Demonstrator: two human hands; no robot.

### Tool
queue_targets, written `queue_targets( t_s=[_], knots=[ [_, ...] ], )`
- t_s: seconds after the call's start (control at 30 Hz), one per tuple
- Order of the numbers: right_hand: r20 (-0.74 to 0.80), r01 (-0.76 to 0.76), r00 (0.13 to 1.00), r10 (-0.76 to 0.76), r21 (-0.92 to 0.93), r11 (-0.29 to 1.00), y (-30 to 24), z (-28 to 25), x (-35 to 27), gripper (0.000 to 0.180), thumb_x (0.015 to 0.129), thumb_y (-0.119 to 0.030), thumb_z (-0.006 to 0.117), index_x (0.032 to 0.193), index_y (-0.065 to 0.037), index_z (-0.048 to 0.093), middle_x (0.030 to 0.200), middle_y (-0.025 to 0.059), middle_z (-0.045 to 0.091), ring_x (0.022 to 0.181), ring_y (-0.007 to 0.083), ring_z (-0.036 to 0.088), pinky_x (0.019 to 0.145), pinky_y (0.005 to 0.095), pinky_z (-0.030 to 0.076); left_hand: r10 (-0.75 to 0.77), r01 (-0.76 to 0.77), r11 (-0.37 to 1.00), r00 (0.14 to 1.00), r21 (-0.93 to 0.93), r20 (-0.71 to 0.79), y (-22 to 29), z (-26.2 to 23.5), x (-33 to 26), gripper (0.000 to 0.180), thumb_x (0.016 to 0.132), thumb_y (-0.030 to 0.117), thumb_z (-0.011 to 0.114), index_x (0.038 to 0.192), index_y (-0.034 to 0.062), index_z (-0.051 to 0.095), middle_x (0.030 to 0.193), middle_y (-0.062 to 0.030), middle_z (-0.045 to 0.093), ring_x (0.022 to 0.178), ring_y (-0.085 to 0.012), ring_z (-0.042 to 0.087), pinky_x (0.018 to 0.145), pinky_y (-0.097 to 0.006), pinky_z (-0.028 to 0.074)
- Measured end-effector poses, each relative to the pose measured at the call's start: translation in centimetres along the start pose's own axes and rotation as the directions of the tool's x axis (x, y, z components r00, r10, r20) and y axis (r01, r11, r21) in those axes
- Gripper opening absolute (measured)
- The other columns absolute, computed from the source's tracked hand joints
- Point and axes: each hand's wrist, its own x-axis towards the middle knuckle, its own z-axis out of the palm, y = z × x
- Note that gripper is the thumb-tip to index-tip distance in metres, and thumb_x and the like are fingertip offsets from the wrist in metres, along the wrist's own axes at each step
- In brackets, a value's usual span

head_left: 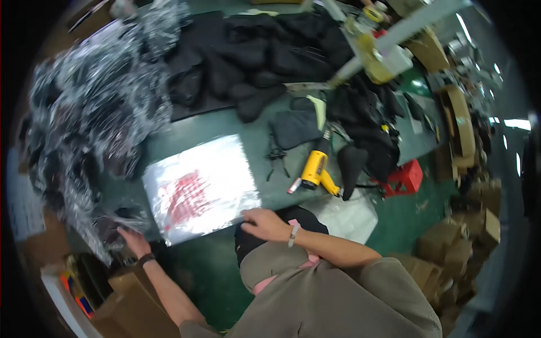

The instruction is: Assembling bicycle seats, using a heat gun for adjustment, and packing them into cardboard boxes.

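Observation:
My left hand (135, 242) is at the near left edge of the green worktable (211, 128). Its fingers are closed on the edge of a dark piece in clear plastic wrap (119, 222), which partly hides the fingertips. By the near right corner of a flat, shiny clear plastic bag (228, 169) with red print, my right hand (266, 224) is open, fingers bent and a little apart, holding nothing. The bag lies flat on the table between both hands.
A heap of plastic-wrapped dark pieces (107, 90) covers the left side. Black padded pieces (248, 53) lie along the back. A yellow heat gun (315, 169) rests right of the bag, near a red plastic crate (407, 177). Cardboard boxes (442, 239) are piled at right.

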Motion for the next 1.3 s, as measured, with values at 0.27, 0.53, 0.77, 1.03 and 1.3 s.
queue_targets(
  t_s=[0.27, 0.53, 0.77, 1.03, 1.3],
  knots=[
    [-0.598, -0.499, 0.598, 0.534, 0.244, 0.832, 14.5, -7.7, -12.6, 0.029, 0.087, -0.021, 0.063, 0.106, 0.001, 0.067, 0.083, 0.0176, 0.071, 0.078, 0.0327, 0.07, 0.071, 0.0402, 0.055, -0.021, -0.32, 0.86, 0.756, 0.397, 0.655, -10.8, 15.4, -20.9, 0.047, 0.094, 0.015, 0.062, 0.135, -0.0044, 0.048, 0.135, -0.0177, 0.054, 0.122, -0.0271, 0.053, 0.106, -0.039, 0.041],
    [-0.736, -0.405, 0.492, 0.464, 0.278, 0.871, 17.8, -10.6, -14.5, 0.026, 0.083, -0.014, 0.067, 0.105, 0.0, 0.066, 0.086, 0.0162, 0.068, 0.081, 0.0344, 0.066, 0.075, 0.0423, 0.052, 0.041, -0.665, 0.627, 0.548, 0.406, 0.835, -19.9, 36.7, -31.9, 0.075, 0.079, 0.036, 0.078, 0.131, -0.0078, 0.046, 0.116, -0.0255, 0.062, 0.105, -0.0389, 0.061, 0.093, -0.042, 0.047],
    [-0.695, -0.688, 0.268, 0.667, 0.347, 0.637, 30.6, -19.4, -18.4, 0.078, 0.072, -0.028, 0.077, 0.133, 0.006, 0.044, 0.115, 0.0285, 0.061, 0.109, 0.0436, 0.058, 0.092, 0.0463, 0.047, 0.075, -0.391, 0.835, 0.779, 0.387, 0.623, -21.0, 36.1, -30.2, 0.024, 0.096, 0.024, 0.058, 0.093, 0.0019, 0.065, 0.067, 0.004, 0.05, 0.057, -0.007, 0.039, 0.051, -0.028, 0.033],
    [-0.632, -0.286, 0.418, 0.652, 0.59, 0.755, 20.4, -18.6, -17.3, 0.075, 0.073, -0.022, 0.075, 0.136, 0.004, 0.043, 0.111, 0.0273, 0.066, 0.102, 0.0418, 0.066, 0.088, 0.041, 0.052, 0.122, -0.24, 0.924, 0.922, 0.297, 0.367, -9.0, 25.3, -36.5, 0.012, 0.098, 0.02, 0.059, 0.091, 0.0093, 0.061, 0.061, 0.0108, 0.034, 0.049, -0.0013, 0.028, 0.044, -0.023, 0.019],
    [-0.3, -0.382, 0.859, 0.416, 0.165, 0.909, 12.7, -7.8, -0.5, 0.083, 0.078, -0.026, 0.074, 0.142, 0.004, 0.032, 0.113, 0.0315, 0.057, 0.104, 0.049, 0.057, 0.089, 0.0503, 0.049, 0.166, -0.254, 0.95, 0.904, 0.183, 0.395, -8.5, 21.5, -37.4, 0.013, 0.095, 0.008, 0.053, 0.101, 0.0016, 0.064, 0.077, 0.0067, 0.055, 0.063, -0.001, 0.039, 0.054, -0.02, 0.03]
  ],
)
